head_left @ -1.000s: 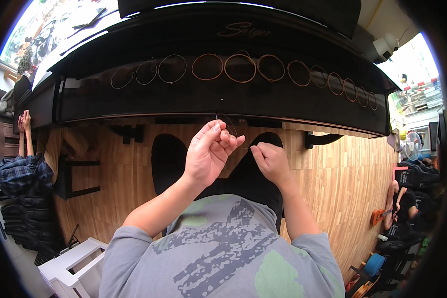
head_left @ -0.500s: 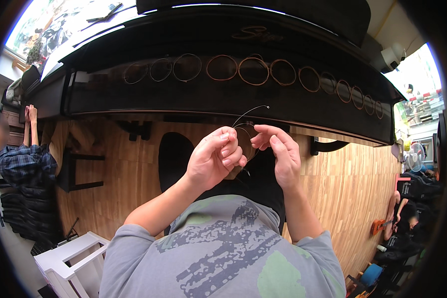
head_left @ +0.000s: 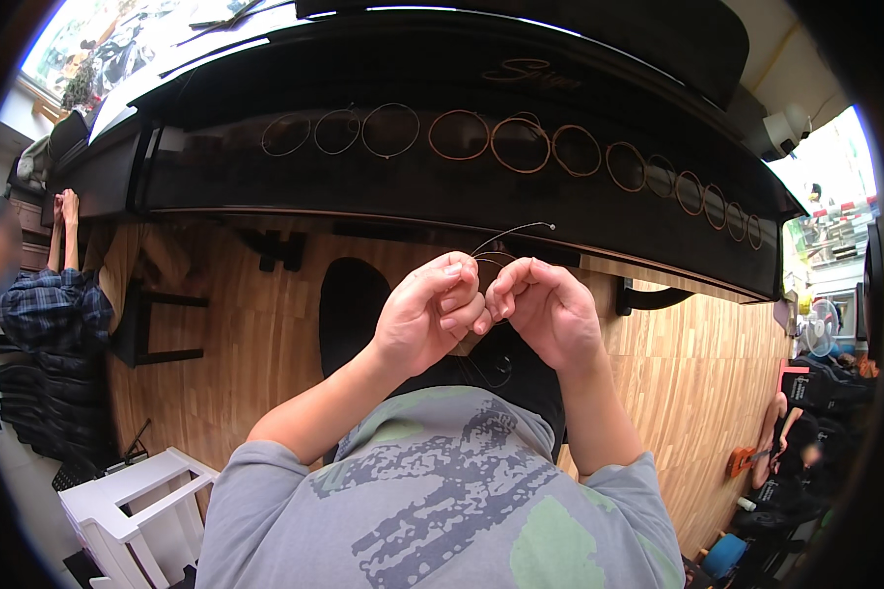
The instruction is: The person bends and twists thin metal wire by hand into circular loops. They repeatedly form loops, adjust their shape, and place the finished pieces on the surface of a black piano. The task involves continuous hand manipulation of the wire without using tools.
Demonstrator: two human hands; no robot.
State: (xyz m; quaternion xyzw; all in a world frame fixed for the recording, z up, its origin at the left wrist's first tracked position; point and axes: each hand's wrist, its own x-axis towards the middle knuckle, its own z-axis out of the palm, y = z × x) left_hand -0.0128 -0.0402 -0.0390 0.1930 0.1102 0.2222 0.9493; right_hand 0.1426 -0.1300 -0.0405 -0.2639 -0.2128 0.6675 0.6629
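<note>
Over my lap, my left hand (head_left: 427, 312) is closed, with thumb and fingers gripping a thin steel guitar string (head_left: 509, 235). One end of it arcs up and right, tipped with a small ball end. My right hand (head_left: 552, 312) is curled against the left fingertips and pinches the string's loop; its exact grip is partly hidden. Thin strands hang below the hands before my dark trousers. Beyond them, a row of coiled strings lies on the black piano (head_left: 334, 182): silver coils (head_left: 363, 132) at left, copper-coloured coils (head_left: 549, 147) from the middle rightward.
At far left, a person in a plaid shirt (head_left: 54, 309) has hands raised by the piano's end. A dark stool (head_left: 172, 356) and a white wooden frame (head_left: 108, 501) stand at left. Another person with an orange ukulele (head_left: 742, 461) is at right, below a fan (head_left: 817, 332).
My right hand has moved in against my left, and its fingers have closed onto the string. The string's free end has shifted right and slightly lower.
</note>
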